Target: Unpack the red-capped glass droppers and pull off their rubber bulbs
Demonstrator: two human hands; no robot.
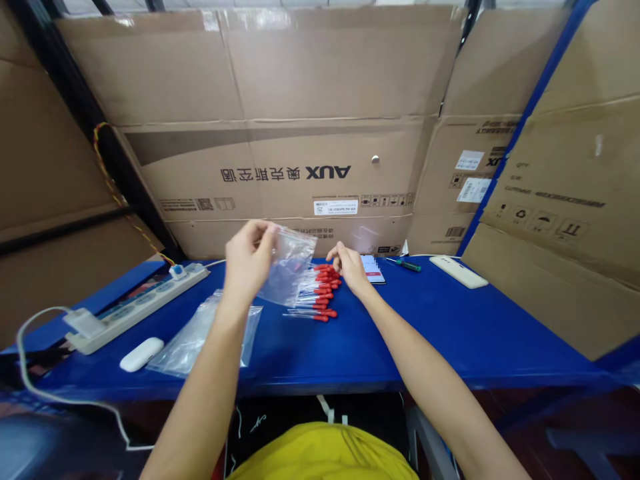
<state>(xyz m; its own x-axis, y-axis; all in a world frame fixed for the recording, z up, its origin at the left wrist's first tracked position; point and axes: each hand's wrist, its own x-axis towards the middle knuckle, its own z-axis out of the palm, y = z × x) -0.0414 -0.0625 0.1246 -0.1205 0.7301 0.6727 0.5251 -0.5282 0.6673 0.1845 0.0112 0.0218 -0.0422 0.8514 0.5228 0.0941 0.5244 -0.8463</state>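
My left hand [249, 257] pinches the upper edge of a clear plastic bag [285, 270], which hangs above the blue table. Behind and to the right of the bag lies a row of clear, thin droppers with red bulbs [323, 300], bulbs pointing right; the bag hides part of their stems. My right hand [351, 267] is at the far end of the row, its fingers curled together close to the red bulbs. Whatever is between those fingers is too small to make out. More clear plastic bags [200, 337] lie flat under my left forearm.
A power strip [145, 303] with a plugged-in charger and a white rounded case [141, 354] sit on the left. Beyond my right hand are a phone with its screen lit [373, 269], a green screwdriver [407, 265] and a pale phone-shaped object [457, 271]. Cardboard walls [280, 87] enclose the table.
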